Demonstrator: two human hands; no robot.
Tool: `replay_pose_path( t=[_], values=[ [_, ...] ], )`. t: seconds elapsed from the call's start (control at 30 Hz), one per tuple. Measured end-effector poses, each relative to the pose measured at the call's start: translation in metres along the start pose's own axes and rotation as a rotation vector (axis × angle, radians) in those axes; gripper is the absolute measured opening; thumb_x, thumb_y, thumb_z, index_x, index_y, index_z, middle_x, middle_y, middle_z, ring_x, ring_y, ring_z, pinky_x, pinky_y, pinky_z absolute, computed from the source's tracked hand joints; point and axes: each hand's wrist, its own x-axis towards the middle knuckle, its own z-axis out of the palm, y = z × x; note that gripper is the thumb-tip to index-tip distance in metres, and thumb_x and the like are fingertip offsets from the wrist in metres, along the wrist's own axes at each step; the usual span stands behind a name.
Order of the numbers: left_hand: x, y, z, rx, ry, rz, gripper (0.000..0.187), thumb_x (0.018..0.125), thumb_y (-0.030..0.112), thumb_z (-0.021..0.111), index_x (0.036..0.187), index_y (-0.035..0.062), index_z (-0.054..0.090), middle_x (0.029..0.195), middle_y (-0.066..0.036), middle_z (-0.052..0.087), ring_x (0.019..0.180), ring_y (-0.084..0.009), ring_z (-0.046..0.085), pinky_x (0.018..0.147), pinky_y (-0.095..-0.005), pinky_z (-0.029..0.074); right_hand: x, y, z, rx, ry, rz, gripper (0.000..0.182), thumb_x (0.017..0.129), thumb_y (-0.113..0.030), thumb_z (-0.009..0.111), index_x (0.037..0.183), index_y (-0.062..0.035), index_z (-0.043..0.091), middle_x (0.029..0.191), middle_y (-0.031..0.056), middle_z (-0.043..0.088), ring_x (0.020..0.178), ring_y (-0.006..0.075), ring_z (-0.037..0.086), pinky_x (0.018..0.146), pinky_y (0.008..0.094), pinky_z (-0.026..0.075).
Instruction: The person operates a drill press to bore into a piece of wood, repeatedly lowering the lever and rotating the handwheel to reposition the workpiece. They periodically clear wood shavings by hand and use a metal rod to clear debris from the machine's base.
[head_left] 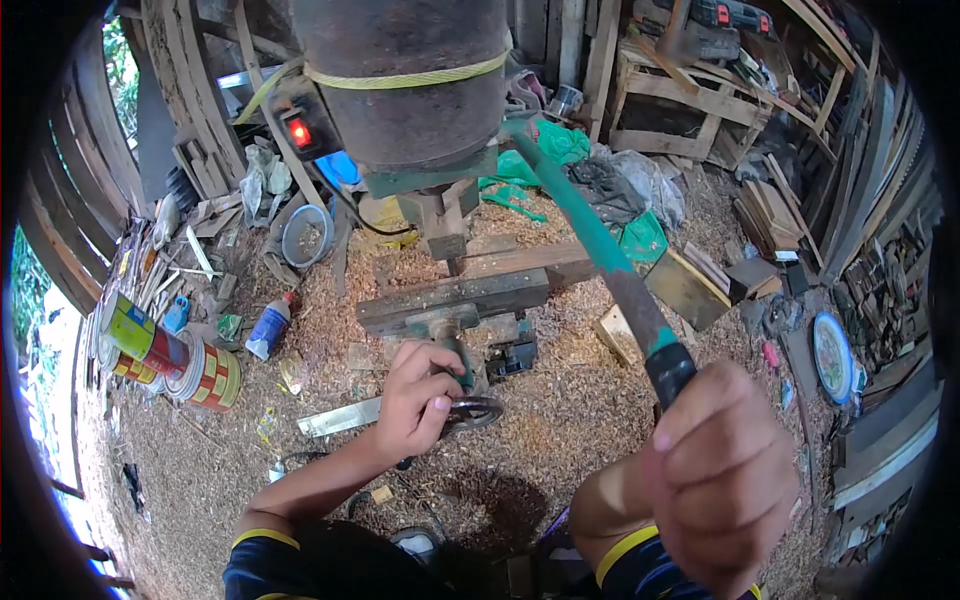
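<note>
My right hand [725, 465] is wrapped around the black grip at the near end of a long green lever [585, 220]. The lever slants up to a machine with a dark, round motor housing [410, 110], tied with a yellow strap. Below the housing, a chisel head [443, 225] points down at a wooden beam [450, 300] held in the vise. My left hand [415, 395] is closed at a dark handwheel [478, 412], its fingers curled over the green screw shaft [456, 358]. Part of the wheel's rim is hidden behind those fingers.
Wood shavings cover the ground. A switch box [300, 130] glows red beside the housing. Paint cans [205, 375] and a blue bottle [270, 325] stand at left. Green plastic [560, 145] and wood offcuts [770, 215] lie behind and right. A metal strip [340, 417] lies near my left wrist.
</note>
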Motion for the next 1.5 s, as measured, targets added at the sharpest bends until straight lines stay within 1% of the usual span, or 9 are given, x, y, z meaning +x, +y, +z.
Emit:
replay_pose_path(
  t=[0.27,0.4,0.43,0.57,0.67,0.73,0.93,1.17,1.5],
  values=[
    [0.002,-0.006,-0.003,-0.055,-0.069,-0.034,0.046,0.103,0.039,0.047,0.084,0.0027,0.068,0.108,-0.015,0.063,0.102,-0.0348,0.055,0.091,-0.0470,0.043,-0.035,0.018,0.049,-0.068,0.520,-0.186,0.044,0.085,-0.013,0.060,0.049,-0.0195,0.036,0.044,-0.0041,0.036,0.037,0.0102,0.043,0.046,0.0315,0.040],
    [-0.002,-0.011,0.000,-0.050,-0.065,-0.029,0.050,0.102,0.044,0.047,0.083,0.0031,0.069,0.108,-0.015,0.064,0.103,-0.0347,0.056,0.092,-0.0464,0.043,-0.074,-0.003,0.052,-0.322,0.465,0.090,0.045,0.080,-0.007,0.059,0.049,-0.0214,0.031,0.043,-0.0049,0.037,0.034,0.0096,0.039,0.041,0.0296,0.038],
    [-0.003,-0.012,0.001,-0.054,-0.049,-0.019,0.051,0.102,0.045,0.047,0.083,0.0033,0.069,0.108,-0.015,0.064,0.103,-0.0346,0.056,0.092,-0.0463,0.043,-0.059,0.025,0.040,-0.073,0.335,-0.229,0.046,0.079,-0.006,0.058,0.049,-0.0221,0.027,0.041,-0.0051,0.037,0.033,0.0101,0.039,0.042,0.0289,0.040],
    [-0.001,-0.009,0.001,-0.018,-0.007,-0.010,0.052,0.102,0.045,0.045,0.081,0.0035,0.068,0.105,-0.016,0.063,0.099,-0.0340,0.057,0.090,-0.0456,0.044,-0.071,0.023,0.052,-0.137,0.513,-0.195,0.043,0.080,-0.009,0.060,0.051,-0.0210,0.031,0.043,-0.0046,0.039,0.036,0.0111,0.043,0.048,0.0299,0.045],
    [-0.002,-0.008,0.003,0.020,0.025,-0.014,0.050,0.102,0.043,0.045,0.080,0.0035,0.066,0.103,-0.016,0.062,0.097,-0.0331,0.056,0.087,-0.0452,0.044,-0.073,0.022,0.039,-0.065,0.338,-0.172,0.040,0.081,-0.011,0.061,0.052,-0.0204,0.035,0.047,-0.0036,0.043,0.041,0.0126,0.047,0.052,0.0316,0.047],
    [-0.003,-0.004,0.004,0.018,0.050,-0.014,0.046,0.100,0.040,0.048,0.079,0.0033,0.065,0.102,-0.016,0.062,0.096,-0.0332,0.056,0.085,-0.0449,0.044,-0.074,0.021,0.037,-0.098,0.294,-0.153,0.047,0.089,-0.032,0.057,0.048,-0.0204,0.038,0.042,-0.0052,0.042,0.039,0.0133,0.042,0.053,0.0341,0.046],
    [-0.010,0.004,0.010,0.140,0.087,-0.027,0.031,0.097,0.024,0.055,0.076,0.0023,0.063,0.099,-0.014,0.063,0.092,-0.0333,0.057,0.083,-0.0437,0.045,-0.069,0.014,0.043,-0.071,0.345,-0.169,0.054,0.097,-0.031,0.049,0.046,-0.0149,0.040,0.042,-0.0028,0.040,0.037,0.0150,0.043,0.052,0.0354,0.046],
    [-0.015,0.006,0.008,0.177,0.079,0.078,0.017,0.100,0.016,0.055,0.109,0.0018,0.058,0.105,-0.016,0.064,0.099,-0.0377,0.059,0.090,-0.0465,0.046,-0.047,-0.002,0.050,-0.049,0.445,-0.044,0.053,0.091,-0.030,0.055,0.047,-0.0084,0.037,0.045,0.0026,0.039,0.041,0.0208,0.040,0.054,0.0380,0.040],
    [-0.024,0.007,0.009,0.241,0.013,0.074,0.019,0.101,0.016,0.056,0.112,0.0008,0.057,0.112,-0.020,0.061,0.106,-0.0410,0.056,0.096,-0.0479,0.045,0.064,0.004,0.016,0.120,0.343,0.035,0.049,0.098,-0.014,0.049,0.051,-0.0054,0.041,0.050,0.0026,0.045,0.046,0.0124,0.037,0.048,0.0319,0.027]
  ],
)
